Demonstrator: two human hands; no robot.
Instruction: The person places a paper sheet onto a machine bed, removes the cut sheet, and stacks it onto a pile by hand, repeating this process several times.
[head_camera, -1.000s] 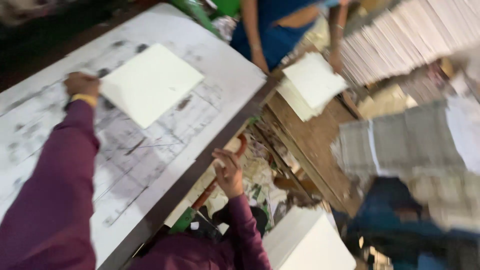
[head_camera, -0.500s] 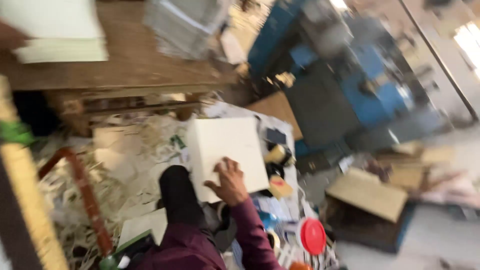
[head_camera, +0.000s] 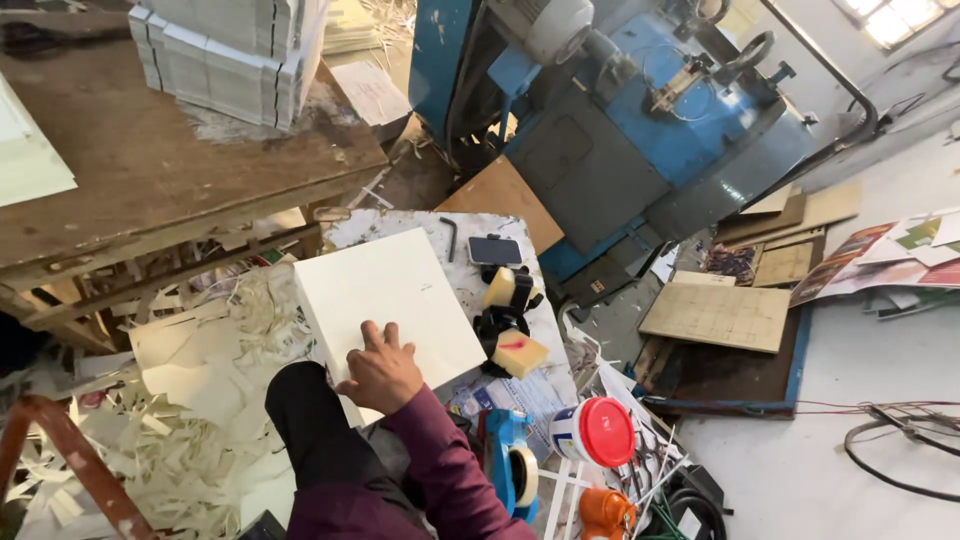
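My right hand (head_camera: 380, 372), in a maroon sleeve, lies flat with fingers apart on the near edge of a stack of white sheets (head_camera: 390, 285). The stack rests on a small paint-spattered table (head_camera: 470, 228), with my dark-trousered knee (head_camera: 310, 430) just below it. Beside the stack on the right lie a dark phone (head_camera: 495, 250), a black tape holder with a yellow roll (head_camera: 508, 290) and a yellow block (head_camera: 520, 353). My left hand is out of view.
A big blue machine (head_camera: 640, 120) stands behind the small table. A wooden bench (head_camera: 170, 170) at the left carries bundled white sheets (head_camera: 230, 55). Paper shreds (head_camera: 190, 410) cover the floor. A blue tape dispenser (head_camera: 510, 465) and a red-lidded tub (head_camera: 600, 432) sit nearby. Wooden boards (head_camera: 715, 315) lie to the right.
The view has swung from the large printed table to the small table. My left hand has left the picture. My right hand now rests on the white stack.
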